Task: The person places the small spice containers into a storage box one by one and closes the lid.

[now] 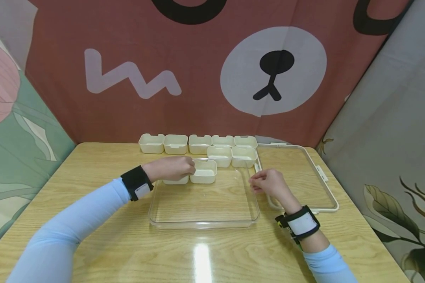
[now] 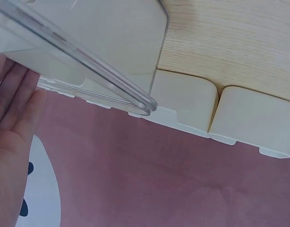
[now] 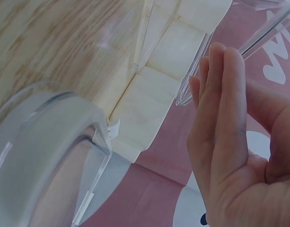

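Observation:
In the head view my left hand [image 1: 173, 168] reaches over a large clear box [image 1: 203, 225], its curled fingers gripping the left rim of a small cream bin [image 1: 203, 177]. Another cream bin [image 1: 177, 180] sits beside it in the box's far left corner, partly hidden under that hand. In the left wrist view, the fingers [image 2: 17, 90] show beyond the box's clear wall, fingertips out of frame. My right hand [image 1: 269, 182] pinches the box's right wall. Its fingers [image 3: 230, 109] lie close together at the clear rim in the right wrist view, the thumb behind them.
Several cream bins [image 1: 200, 144] line the back of the wooden table [image 1: 138, 243], two more [image 1: 219, 159] in front of them at the right. A clear lid with a white frame [image 1: 334, 196] lies right of the box. A printed curtain [image 1: 198, 114] hangs behind.

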Available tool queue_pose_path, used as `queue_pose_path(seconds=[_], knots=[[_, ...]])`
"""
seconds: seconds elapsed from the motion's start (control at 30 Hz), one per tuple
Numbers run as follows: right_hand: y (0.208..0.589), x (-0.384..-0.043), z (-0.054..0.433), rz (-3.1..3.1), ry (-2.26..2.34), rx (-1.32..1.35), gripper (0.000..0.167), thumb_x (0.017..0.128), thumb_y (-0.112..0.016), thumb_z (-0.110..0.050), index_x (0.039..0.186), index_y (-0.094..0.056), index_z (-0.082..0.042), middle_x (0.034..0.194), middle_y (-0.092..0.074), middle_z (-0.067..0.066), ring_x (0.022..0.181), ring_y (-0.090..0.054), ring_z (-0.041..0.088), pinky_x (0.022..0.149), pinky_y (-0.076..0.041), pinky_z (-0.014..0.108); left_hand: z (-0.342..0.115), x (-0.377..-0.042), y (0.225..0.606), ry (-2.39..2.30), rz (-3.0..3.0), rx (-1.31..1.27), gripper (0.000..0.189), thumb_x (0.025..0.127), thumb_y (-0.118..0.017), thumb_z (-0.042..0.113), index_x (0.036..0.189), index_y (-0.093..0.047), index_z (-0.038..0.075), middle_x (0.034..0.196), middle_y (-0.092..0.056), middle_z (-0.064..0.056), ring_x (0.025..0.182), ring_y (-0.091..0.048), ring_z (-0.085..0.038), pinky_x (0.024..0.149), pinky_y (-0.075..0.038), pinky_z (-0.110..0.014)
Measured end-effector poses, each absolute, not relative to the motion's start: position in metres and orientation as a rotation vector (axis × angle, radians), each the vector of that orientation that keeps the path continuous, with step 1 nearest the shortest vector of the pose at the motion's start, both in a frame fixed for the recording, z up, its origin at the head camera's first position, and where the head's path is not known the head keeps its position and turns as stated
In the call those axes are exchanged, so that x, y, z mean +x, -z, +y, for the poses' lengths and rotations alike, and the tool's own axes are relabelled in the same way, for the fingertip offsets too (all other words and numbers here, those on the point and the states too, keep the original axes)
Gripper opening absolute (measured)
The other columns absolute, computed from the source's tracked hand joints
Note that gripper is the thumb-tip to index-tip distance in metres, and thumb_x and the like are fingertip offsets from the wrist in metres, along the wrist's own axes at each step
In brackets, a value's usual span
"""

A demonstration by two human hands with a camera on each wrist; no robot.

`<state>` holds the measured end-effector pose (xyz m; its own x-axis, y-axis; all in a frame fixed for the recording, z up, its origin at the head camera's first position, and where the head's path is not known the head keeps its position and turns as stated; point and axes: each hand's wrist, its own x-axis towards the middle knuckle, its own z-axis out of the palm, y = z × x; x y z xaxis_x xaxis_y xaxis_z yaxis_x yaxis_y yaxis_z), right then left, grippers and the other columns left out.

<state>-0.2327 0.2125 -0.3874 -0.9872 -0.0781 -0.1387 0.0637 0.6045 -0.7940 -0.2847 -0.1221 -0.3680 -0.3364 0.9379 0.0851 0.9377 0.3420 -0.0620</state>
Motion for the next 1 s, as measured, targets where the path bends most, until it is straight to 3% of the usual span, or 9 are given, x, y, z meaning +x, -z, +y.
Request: queue_pose_path(seconds=[1.0], knots=[[0.3896, -0.235, 0.214, 2.655, 1.339, -0.015, 0.021, 0.091, -0.063, -0.012, 0.099, -0.068, 0.006, 0.083, -0.071, 0.015, 0.067, -0.069, 0.016, 0.069, -0.058, 0.038, -0.1198, -0.2833, 0.3663, 0.05, -2.566, -1.706, 0.013, 0.089, -0.059, 0.002, 0.083, -0.07, 0.006, 0.076, -0.061, -0.001, 0.071, -0.054, -0.011, 0.064, -0.047, -0.021]])
